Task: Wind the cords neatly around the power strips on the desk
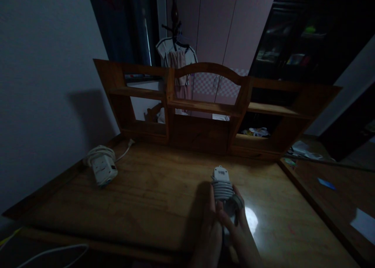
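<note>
A white power strip (221, 174) is between my two hands above the wooden desk (152, 182), with its pale cord (222, 190) wound round it in several turns. My left hand (211, 217) grips its left side. My right hand (238, 217) wraps the right side, the thumb reaching across in front. Part of the cord loops near my right fingers. The lower end of the strip is mostly hidden by my hands, and the dim light blurs the details there.
A second white power strip (104, 169) with a coiled cord lies at the desk's left, its plug (131, 142) stretched out behind. A wooden shelf unit (202, 133) spans the back edge. To the right, a lower wooden surface bears a blue packet (326, 183) and white paper (364, 224).
</note>
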`<state>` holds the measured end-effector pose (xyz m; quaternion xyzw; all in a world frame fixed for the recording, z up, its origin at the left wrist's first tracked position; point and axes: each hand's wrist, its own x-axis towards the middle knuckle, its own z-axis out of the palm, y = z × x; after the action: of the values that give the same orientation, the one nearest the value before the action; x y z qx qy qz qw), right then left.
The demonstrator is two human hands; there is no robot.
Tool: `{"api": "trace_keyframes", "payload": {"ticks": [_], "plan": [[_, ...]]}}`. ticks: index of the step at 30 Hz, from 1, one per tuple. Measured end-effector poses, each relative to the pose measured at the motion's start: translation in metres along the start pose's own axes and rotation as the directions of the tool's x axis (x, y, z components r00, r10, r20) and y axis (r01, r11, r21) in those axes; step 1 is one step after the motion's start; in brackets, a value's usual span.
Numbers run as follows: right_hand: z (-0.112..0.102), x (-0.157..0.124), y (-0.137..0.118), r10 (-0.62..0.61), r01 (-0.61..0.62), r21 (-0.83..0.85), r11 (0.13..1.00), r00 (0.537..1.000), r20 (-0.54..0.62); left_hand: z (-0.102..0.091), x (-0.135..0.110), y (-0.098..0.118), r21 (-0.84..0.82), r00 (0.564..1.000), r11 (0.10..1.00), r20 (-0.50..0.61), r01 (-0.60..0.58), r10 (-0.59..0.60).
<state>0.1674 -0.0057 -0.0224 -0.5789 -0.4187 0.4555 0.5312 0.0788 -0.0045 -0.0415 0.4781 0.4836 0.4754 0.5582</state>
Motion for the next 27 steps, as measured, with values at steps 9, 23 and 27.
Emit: {"api": "trace_keyframes", "payload": {"ticks": [9,23,27], "plan": [[-0.044,0.010,-0.007,0.164,-0.195,0.260,0.946,0.977,0.135,-0.007,0.008,0.010,-0.059,0.994,0.992,-0.012,-0.113,0.113],[-0.067,0.018,0.012,0.102,-0.207,0.275,0.939,0.931,0.351,-0.027,0.008,0.025,0.298,0.891,0.855,-0.029,-0.425,0.453],[-0.062,0.020,0.003,0.073,-0.162,0.237,0.958,0.935,0.346,-0.029,0.009,0.027,0.314,0.888,0.847,-0.031,-0.428,0.460]]}}
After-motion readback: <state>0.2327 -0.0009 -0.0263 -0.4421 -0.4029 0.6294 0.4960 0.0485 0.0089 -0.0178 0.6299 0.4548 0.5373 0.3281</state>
